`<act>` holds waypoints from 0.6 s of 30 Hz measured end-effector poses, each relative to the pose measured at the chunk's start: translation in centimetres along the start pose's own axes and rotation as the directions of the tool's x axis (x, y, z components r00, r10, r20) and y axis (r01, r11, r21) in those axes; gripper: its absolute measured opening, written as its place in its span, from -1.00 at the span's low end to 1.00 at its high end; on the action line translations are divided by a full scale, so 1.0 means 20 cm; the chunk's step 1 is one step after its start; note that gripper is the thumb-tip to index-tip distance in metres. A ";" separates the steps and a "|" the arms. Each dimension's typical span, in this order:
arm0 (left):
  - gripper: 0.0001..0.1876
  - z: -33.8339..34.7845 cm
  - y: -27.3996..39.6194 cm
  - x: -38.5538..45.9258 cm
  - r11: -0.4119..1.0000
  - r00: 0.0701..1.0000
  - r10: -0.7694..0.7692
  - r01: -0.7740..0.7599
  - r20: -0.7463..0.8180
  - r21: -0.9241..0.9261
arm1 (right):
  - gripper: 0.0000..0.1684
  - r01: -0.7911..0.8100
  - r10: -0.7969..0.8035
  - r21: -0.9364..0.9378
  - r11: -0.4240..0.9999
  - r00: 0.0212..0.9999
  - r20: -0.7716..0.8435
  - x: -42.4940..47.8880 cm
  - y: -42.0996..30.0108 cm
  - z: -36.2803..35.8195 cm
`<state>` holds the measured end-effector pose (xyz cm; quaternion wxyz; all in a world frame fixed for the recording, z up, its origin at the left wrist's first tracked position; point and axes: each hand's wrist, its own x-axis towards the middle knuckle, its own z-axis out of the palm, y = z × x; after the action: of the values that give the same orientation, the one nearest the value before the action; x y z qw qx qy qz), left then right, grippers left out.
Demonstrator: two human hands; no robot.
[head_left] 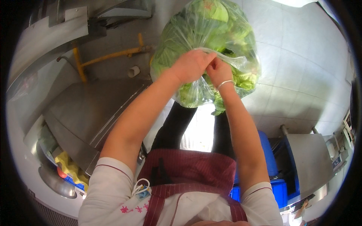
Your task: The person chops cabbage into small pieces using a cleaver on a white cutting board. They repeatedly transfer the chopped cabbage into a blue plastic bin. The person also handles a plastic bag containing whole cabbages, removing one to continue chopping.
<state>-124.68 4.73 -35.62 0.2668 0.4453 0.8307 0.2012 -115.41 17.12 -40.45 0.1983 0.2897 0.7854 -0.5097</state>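
Observation:
A large clear plastic bag (189,34) full of green lettuce leaves (216,39) is in front of me, above the tiled floor. My left hand (195,63) grips the gathered film at the top of the bag. Close against it, fingertips almost meeting, my right hand (220,72) pinches the same gathered plastic. A twisted, loose end of film (237,60) sticks out to the right past my fingers. One lettuce leaf (219,106) hangs at the bag's near edge, beside my right forearm. The exact grip of the fingertips is partly hidden.
To the left runs a stainless-steel counter (93,107), with a yellow pipe (110,56) beyond it. Blue plastic bins (267,155) and a steel table (309,161) stand on the right. Another person's arm (302,207) shows at the lower right.

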 end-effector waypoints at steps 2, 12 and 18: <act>-0.60 0.00 0.07 -0.02 0.999 0.999 -0.033 0.034 -0.037 0.013 | -0.78 -0.058 0.050 -0.201 0.978 0.998 -0.048 0.01 0.06 0.03; -0.68 -0.03 0.07 -0.07 0.983 0.983 -0.024 -0.009 -0.180 -0.182 | -0.76 -0.009 0.047 -0.444 0.896 0.996 0.073 0.13 0.01 -0.04; -0.77 -0.06 0.08 -0.08 0.970 0.972 -0.086 0.031 -0.218 -0.242 | -0.77 -0.023 0.082 -0.486 0.874 0.992 0.100 0.18 0.02 -0.11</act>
<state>-123.60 4.10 -33.34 0.2273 0.3596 0.8386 0.3404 -117.89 20.16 -41.97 0.3239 0.2216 0.8667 -0.3080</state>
